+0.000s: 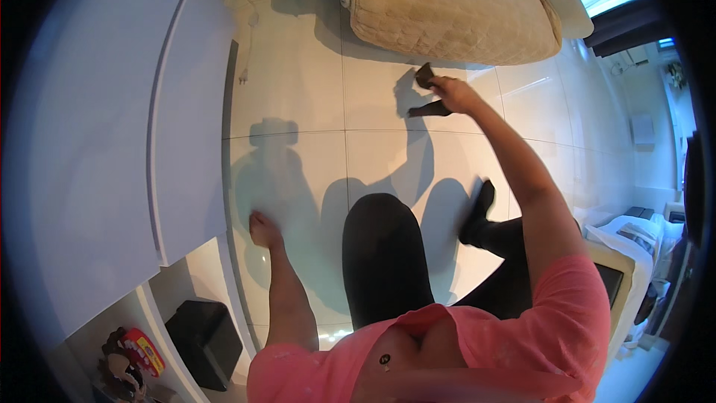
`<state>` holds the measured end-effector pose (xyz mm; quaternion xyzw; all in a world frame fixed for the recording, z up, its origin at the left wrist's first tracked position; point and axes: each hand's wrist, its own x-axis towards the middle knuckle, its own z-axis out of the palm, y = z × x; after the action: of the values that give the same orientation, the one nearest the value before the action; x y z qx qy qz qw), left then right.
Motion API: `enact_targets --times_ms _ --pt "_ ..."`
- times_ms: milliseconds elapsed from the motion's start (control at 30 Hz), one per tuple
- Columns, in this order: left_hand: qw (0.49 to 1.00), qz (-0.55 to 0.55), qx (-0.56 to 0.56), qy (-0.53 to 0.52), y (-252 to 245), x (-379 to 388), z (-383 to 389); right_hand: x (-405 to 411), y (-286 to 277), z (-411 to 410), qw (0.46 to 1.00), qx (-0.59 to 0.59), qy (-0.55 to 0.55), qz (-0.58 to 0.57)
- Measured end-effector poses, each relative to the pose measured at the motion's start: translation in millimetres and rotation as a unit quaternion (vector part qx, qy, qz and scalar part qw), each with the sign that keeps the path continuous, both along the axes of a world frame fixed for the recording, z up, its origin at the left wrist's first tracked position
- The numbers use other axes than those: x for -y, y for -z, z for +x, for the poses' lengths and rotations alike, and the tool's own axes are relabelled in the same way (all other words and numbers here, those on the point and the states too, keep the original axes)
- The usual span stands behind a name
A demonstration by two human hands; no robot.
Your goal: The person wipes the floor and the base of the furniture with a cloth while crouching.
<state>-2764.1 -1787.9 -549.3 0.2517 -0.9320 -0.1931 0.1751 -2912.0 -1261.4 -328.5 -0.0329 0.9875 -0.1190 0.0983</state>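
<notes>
My right hand (456,95) reaches out over the tiled floor and grips a dark item (430,108). One brownish, flared end and one narrow black end stick out past the fingers; I cannot tell exactly what it is. Just beyond lies the low edge of a beige quilted cover (447,17). Down at the left, my left hand (264,229) hangs over the floor beside a white cabinet, its fingers curled and slightly blurred, with nothing visible in it. Between the arms are my bent knee (386,252) in black leggings and a black-covered foot (478,215).
A tall white cabinet (190,123) lines the left side. Its open lower shelf holds a black box (206,342) and a red container (142,351). A white cable with a plug (243,76) lies on the glossy tiles (291,67). At the right stands a bed-like piece with white fabric (623,238).
</notes>
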Motion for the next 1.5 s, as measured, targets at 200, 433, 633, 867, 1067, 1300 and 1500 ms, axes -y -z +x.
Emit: enact_targets --times_ms 200,433,633,867,1067,1300,1500 --pt "0.994 0.039 -0.052 0.083 -21 -112 -157 36 112 44 0.993 0.075 -0.081 0.037" --pt "0.985 -0.079 0.029 0.148 -11 -116 -192 131 188 29 0.994 -0.081 -0.039 0.061" --pt "0.988 -0.047 0.077 0.126 -15 -100 -189 185 189 -96 0.933 -0.077 -0.347 -0.061" --pt "0.984 -0.072 0.079 0.142 -13 -129 -203 117 193 -313 0.961 -0.223 -0.033 0.161" --pt "0.986 0.014 0.083 0.145 -14 -148 -211 129 201 -421 0.966 -0.141 0.213 -0.036" --pt "0.983 -0.084 0.088 0.134 -7 -106 -191 324 218 -293 0.973 -0.077 -0.210 -0.051" --pt "0.984 -0.033 0.109 0.139 -3 -104 -189 294 215 -381 0.903 -0.262 -0.031 -0.339"
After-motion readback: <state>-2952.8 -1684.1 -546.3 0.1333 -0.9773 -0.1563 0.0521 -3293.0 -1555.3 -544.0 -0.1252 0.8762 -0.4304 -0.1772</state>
